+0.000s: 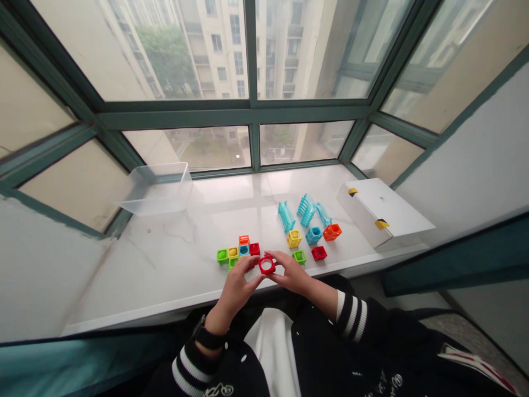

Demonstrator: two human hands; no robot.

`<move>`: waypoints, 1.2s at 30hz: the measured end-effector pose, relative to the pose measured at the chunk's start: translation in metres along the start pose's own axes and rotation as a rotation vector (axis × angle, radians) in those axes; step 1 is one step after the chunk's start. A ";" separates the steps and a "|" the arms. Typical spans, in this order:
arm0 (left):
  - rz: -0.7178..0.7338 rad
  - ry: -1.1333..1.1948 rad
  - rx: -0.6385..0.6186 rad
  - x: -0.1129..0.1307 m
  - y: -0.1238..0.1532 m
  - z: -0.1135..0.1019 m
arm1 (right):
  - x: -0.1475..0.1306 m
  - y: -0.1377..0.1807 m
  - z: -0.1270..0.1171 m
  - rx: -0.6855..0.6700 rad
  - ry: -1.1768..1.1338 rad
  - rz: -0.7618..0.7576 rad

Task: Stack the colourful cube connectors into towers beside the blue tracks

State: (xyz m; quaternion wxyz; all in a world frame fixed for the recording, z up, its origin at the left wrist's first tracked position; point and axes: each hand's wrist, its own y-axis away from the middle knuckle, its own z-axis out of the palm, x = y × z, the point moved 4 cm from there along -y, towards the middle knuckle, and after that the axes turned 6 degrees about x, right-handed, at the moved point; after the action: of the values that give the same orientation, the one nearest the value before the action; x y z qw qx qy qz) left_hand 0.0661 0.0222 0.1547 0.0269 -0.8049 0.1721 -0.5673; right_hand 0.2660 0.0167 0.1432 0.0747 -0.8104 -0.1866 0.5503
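Monitoring: left hand [235, 292] and right hand [291, 273] half-closed, fingertips pinching red plastic cube block [266, 264] from opposite sides, steadying it | block held over windowsill [136, 275] front edge | just beside cluster of coloured blocks [237, 251]

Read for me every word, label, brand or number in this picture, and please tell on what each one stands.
White lettering on the black jacket: too small and blurred to read.
Yellow and black labels on the white box: no readable words.
Nothing else can be read.
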 end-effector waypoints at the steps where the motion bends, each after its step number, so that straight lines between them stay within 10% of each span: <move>1: 0.025 -0.015 -0.001 0.003 -0.002 0.004 | 0.001 0.003 -0.002 0.019 0.014 0.012; 10: 0.076 -0.089 -0.045 0.004 -0.008 0.034 | 0.015 0.028 -0.038 0.169 0.221 0.067; 22: -0.063 -0.345 0.062 -0.070 0.000 -0.023 | 0.078 0.076 -0.146 0.553 0.387 0.360; 36: -0.063 -0.416 0.082 -0.084 0.010 -0.026 | 0.144 0.089 -0.146 0.482 0.376 0.476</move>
State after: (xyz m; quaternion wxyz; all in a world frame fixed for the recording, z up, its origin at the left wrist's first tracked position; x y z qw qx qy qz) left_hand 0.0144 0.0429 0.0855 0.0769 -0.9078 0.1141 -0.3961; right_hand 0.4665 0.0027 0.0454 0.1661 -0.8769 0.1585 0.4222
